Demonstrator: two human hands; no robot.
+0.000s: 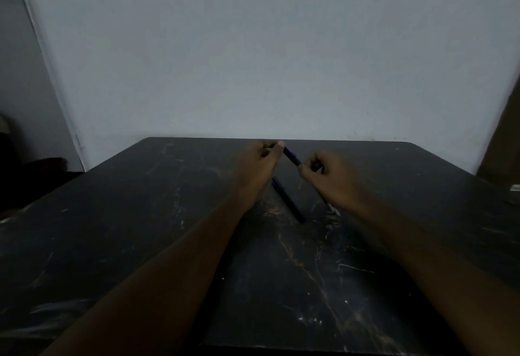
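Both of my hands are raised over the far middle of a dark marble table [140, 243]. Between them runs a dark blue pen [291, 156], slanting from upper left to lower right. My left hand [260, 164] pinches its upper end with curled fingers. My right hand [327, 172] grips its lower end. A second dark blue pen [288, 201] lies on the table below the hands. A thin pale pen or stick [332, 208] lies partly hidden under my right wrist.
A pale wall [253, 60] stands right behind the table's far edge. A brown panel [503, 142] leans at the right, with a small pale object [515, 187] at the table's right edge. Dark shapes sit at the left beyond the table. The scene is dim.
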